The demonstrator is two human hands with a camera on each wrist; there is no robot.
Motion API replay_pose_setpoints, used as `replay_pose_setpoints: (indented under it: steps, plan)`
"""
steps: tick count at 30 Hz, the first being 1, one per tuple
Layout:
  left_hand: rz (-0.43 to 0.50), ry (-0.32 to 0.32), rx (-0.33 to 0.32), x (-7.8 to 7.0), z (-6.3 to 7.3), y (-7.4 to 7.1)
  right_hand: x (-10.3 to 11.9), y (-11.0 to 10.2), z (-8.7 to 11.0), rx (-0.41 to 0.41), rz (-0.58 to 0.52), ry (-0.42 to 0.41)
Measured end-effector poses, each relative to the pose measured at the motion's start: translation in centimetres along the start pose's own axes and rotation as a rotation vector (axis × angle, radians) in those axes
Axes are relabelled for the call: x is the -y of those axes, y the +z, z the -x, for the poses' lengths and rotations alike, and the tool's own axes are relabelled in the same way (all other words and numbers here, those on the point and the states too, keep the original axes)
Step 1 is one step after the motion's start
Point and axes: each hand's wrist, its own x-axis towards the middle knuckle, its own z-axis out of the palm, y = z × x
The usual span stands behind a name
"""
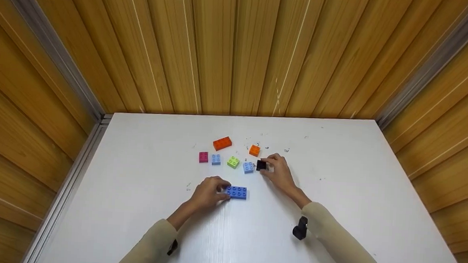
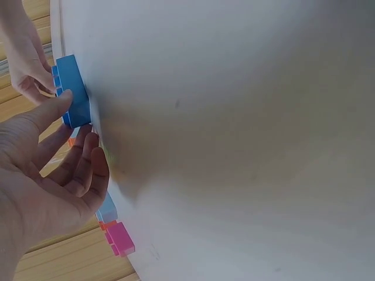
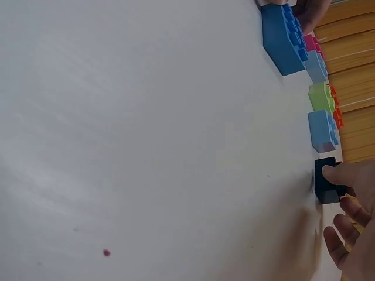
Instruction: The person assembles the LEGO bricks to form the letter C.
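Note:
My left hand point(image 1: 210, 192) pinches the left end of a long blue building brick point(image 1: 237, 192), studs up, near the middle of the table. In the left wrist view the thumb lies on the near side of that blue brick point(image 2: 72, 88). Farther right, my right hand point(image 1: 278, 172) grips a small black brick point(image 1: 261, 165) between thumb and fingers. The right wrist view has the thumb across the black brick point(image 3: 325, 186), its other fingers spread loosely. A light blue brick point(image 1: 248, 167) stands just left of the black one.
Behind the hands lie a lime green brick point(image 1: 233, 162), another light blue brick point(image 1: 215, 159), a magenta brick point(image 1: 203, 157), a long red-orange brick point(image 1: 222, 143) and a small orange brick point(image 1: 254, 150). Wood-patterned walls point(image 1: 218, 50) enclose the white table point(image 1: 134, 206) at the back and sides.

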Motion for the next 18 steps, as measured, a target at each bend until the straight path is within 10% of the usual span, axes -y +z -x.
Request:
replay_pose_setpoints:
  steps: [18]
  plan:
    - [0.019,0.002,0.001,0.1,0.0,0.0,-0.2,-1.3,3.7,0.054,-0.029,-0.059]
